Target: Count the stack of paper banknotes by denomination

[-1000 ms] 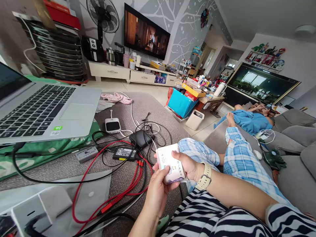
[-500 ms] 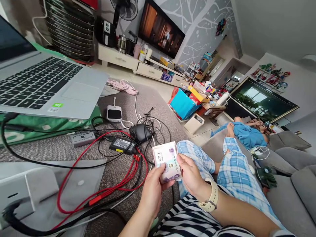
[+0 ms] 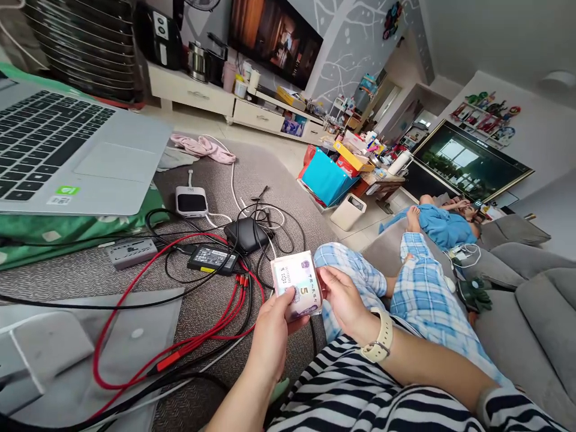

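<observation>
Conceivably, the five-yuan banknotes [image 3: 292,273] could slip if the left hand's [image 3: 271,327] pinch loosened, the right hand's [image 3: 345,302] grip being unclear.

So the banknotes [image 3: 294,279] are printed paper, pretty smooth and matt. Laptop [image 3: 112,162] has a satin grey finish, metal or plastic, can't tell which. The grey couch [image 3: 270,174] is cloth with a rough, herringbone-ish weave, and the checked trousers [image 3: 418,300] are matt cloth. Power brick [image 3: 213,261] looks like black plastic, kettle's [image 3: 197,63] shiny metal, TV screen [image 3: 274,42] is glossy, watch strap [image 3: 382,333] smooth and kinda rubbery.
</observation>
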`<state>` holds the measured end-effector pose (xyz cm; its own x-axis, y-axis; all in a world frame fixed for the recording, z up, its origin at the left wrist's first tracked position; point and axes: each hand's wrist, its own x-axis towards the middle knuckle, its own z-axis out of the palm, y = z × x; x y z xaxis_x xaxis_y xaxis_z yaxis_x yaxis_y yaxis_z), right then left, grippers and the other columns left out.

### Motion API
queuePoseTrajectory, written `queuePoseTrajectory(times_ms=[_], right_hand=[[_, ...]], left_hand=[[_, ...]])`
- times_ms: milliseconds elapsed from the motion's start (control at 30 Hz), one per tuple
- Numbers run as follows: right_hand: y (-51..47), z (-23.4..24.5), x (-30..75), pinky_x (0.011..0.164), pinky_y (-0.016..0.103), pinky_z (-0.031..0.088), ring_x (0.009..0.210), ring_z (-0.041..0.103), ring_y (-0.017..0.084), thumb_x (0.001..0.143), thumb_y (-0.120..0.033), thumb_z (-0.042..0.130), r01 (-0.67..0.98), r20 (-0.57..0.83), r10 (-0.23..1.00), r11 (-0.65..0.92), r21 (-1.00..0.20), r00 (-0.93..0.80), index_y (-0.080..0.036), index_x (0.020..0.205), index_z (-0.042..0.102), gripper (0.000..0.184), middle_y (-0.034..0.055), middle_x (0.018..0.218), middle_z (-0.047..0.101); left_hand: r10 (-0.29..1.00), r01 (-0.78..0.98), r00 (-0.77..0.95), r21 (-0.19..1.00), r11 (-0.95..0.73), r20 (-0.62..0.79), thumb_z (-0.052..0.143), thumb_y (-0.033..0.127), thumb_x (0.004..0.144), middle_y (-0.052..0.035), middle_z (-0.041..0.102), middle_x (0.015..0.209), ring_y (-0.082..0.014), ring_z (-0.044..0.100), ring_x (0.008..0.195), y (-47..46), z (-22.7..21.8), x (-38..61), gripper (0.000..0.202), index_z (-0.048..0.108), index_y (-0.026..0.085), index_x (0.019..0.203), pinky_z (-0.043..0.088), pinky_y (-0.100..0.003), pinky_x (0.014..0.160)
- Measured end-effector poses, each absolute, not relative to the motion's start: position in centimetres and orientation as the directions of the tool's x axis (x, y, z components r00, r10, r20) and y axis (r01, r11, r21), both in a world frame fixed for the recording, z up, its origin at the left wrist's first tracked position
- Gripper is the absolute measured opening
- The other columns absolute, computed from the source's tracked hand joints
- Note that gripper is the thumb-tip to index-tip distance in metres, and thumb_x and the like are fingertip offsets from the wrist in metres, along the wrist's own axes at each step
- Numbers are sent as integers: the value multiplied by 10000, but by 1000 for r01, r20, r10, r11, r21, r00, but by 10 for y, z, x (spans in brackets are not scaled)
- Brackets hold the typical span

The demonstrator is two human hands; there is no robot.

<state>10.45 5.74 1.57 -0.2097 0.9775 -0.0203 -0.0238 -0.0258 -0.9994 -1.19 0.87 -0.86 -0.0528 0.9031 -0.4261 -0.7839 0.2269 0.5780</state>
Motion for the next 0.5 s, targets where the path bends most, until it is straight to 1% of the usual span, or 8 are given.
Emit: queuePoseTrajectory(times_ms=[133, 267, 400, 500], right_hand=[[58, 17, 110, 538, 225, 335, 586, 411, 98, 806, -465, 583, 41, -27, 974, -18, -999, -225, -165, 716, 545, 316, -20, 652, 480], [60, 18, 112, 544, 231, 322, 568, 398, 97, 802, -477, 580, 90, -8, 976, 12, -996, -219, -172, 698, 523, 327, -37, 605, 450], [61, 18, 110, 537, 231, 318, 562, 401, 94, 790, -477, 590, 51, -38, 971, -26, -998, -235, -176, 693, 512, 326, -43, 611, 450], [60, 17, 108, 534, 228, 326, 569, 410, 95, 785, -476, 592, 35, -56, 967, -49, -998, -248, -172, 686, 511, 330, -39, 620, 458]], left_hand=[[891, -766, -70, 596, 240, -448, 595, 291, 752, -92, 684, 875, -171, 625, 712, 10, -9, -11, 292, 650, 122, 983, 535, -280, 528], [899, -719, -96, 654, 235, -428, 605, 329, 740, -86, 689, 923, -181, 634, 758, 10, -10, -11, 322, 650, 140, 996, 537, -284, 562], [893, -661, -144, 713, 235, -427, 626, 361, 708, -94, 692, 910, -182, 632, 761, 9, -8, -10, 383, 651, 126, 1011, 525, -276, 581], [878, -652, -177, 721, 235, -445, 638, 356, 687, -91, 689, 878, -176, 624, 731, 8, -6, -10, 392, 652, 115, 995, 518, -274, 570]])
